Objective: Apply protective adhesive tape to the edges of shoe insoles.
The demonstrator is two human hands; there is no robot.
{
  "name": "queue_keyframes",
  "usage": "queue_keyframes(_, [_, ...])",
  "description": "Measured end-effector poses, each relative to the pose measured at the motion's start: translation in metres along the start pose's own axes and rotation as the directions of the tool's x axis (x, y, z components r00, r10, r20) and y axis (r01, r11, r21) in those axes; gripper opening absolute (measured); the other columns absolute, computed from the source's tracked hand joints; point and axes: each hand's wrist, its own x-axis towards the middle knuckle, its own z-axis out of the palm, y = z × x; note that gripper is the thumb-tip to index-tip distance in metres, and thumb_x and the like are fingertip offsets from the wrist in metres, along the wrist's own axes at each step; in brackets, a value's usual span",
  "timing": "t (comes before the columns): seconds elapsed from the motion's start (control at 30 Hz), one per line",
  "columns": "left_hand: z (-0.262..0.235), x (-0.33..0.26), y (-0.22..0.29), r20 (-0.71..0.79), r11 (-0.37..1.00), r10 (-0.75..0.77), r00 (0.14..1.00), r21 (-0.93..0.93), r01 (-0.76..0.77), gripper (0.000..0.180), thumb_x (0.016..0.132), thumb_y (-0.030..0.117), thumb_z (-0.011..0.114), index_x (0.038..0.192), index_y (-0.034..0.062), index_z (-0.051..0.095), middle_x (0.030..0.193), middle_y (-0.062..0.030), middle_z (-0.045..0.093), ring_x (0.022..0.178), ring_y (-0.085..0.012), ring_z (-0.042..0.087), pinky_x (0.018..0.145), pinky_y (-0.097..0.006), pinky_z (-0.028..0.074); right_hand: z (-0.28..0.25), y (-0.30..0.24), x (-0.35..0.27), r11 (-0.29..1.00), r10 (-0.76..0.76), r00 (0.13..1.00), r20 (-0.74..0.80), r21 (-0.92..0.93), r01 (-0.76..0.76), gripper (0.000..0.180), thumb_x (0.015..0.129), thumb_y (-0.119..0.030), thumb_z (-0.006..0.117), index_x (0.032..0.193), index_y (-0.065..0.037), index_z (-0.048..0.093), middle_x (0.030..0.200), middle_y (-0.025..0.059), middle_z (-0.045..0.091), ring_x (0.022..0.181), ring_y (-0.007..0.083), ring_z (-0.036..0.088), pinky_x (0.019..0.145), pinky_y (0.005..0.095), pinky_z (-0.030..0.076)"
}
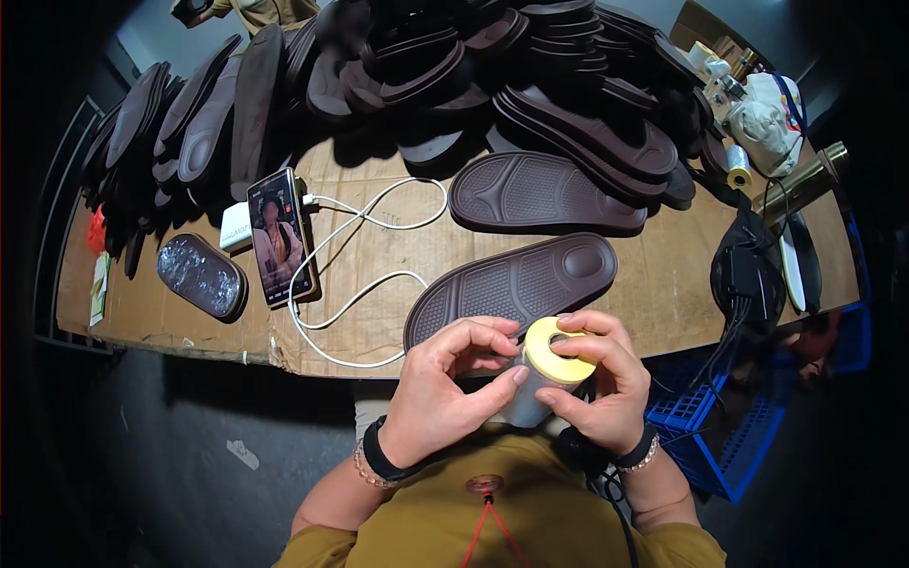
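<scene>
Close to my body, just off the table's near edge, I hold a roll of clear film or labels [536, 390] with a pale yellow top end. My right hand [606, 379] grips it, fingers over the top at the core hole and thumb on the side. Against the roll's left side rests the thumb of my left hand [450, 388], whose other fingers curl beside it. A dark brown sole [516, 279] lies right behind my hands. Beyond it is a second brown sole [544, 192], both textured side up.
Piles of brown soles [417, 71] line the table's back. A phone [279, 237] with a white cable [383, 276] leans on a white block [236, 227]. Left of it lies a film-covered sole [201, 275]. A black pouch [748, 265] sits right; blue crates [729, 445] stand below.
</scene>
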Motion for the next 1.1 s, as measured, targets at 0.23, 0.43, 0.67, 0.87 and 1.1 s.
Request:
queue_keyframes(0.23, [0.000,-0.002,0.002,-0.036,0.997,0.018,0.999,0.077,-0.015,0.019,0.086,0.001,0.081,0.103,-0.0009,0.073,0.123,-0.0152,0.072,0.105,-0.0145,0.072,0.092,-0.028,0.061,0.002,-0.008,-0.001,0.992,-0.064,0.998,-0.023,-0.110,0.061,0.049,0.070,-0.014,0.097,0.113,-0.007,0.074,0.126,0.0150,0.064,0.114,0.0298,0.068,0.093,0.0392,0.058])
queue_keyframes(0.43, [-0.004,-0.003,0.008,-0.024,0.994,0.010,1.000,0.113,-0.008,0.022,0.087,-0.008,0.076,0.108,-0.0047,0.071,0.127,-0.0189,0.069,0.109,-0.0175,0.072,0.096,-0.030,0.060,0.005,-0.013,-0.001,0.980,-0.106,0.994,-0.007,-0.169,0.103,0.050,0.069,-0.013,0.098,0.112,-0.007,0.074,0.126,0.0147,0.064,0.112,0.0303,0.068,0.092,0.0391,0.060])
queue_keyframes(0.67, [-0.010,0.002,0.008,0.023,0.997,-0.070,0.997,0.011,0.070,0.021,0.087,0.006,0.080,0.105,-0.0025,0.073,0.121,-0.0142,0.072,0.102,-0.0141,0.072,0.090,-0.028,0.061,0.007,-0.014,0.000,0.980,-0.111,0.994,0.001,-0.167,0.110,0.050,0.068,-0.013,0.098,0.112,-0.007,0.074,0.125,0.0151,0.063,0.111,0.0306,0.068,0.090,0.0386,0.060])
queue_keyframes(0.87, [-0.018,0.006,0.011,0.150,0.969,-0.201,0.968,-0.114,0.219,0.020,0.090,0.003,0.077,0.105,-0.0063,0.069,0.119,-0.0110,0.071,0.099,-0.0102,0.070,0.088,-0.025,0.060,0.007,-0.015,-0.001,0.978,-0.114,0.993,0.024,-0.175,0.117,0.050,0.068,-0.013,0.099,0.111,-0.008,0.074,0.125,0.0148,0.063,0.110,0.0309,0.069,0.088,0.0387,0.061])
queue_keyframes(1.1, [-0.020,0.011,0.014,0.195,0.949,-0.291,0.937,-0.069,0.309,0.016,0.090,-0.002,0.072,0.105,-0.0064,0.070,0.119,-0.0115,0.071,0.099,-0.0084,0.067,0.089,-0.024,0.058,0.006,-0.013,-0.001,0.973,-0.127,0.991,0.029,-0.193,0.130,0.051,0.066,-0.013,0.099,0.110,-0.008,0.075,0.124,0.0151,0.064,0.109,0.0318,0.069,0.088,0.0391,0.060])
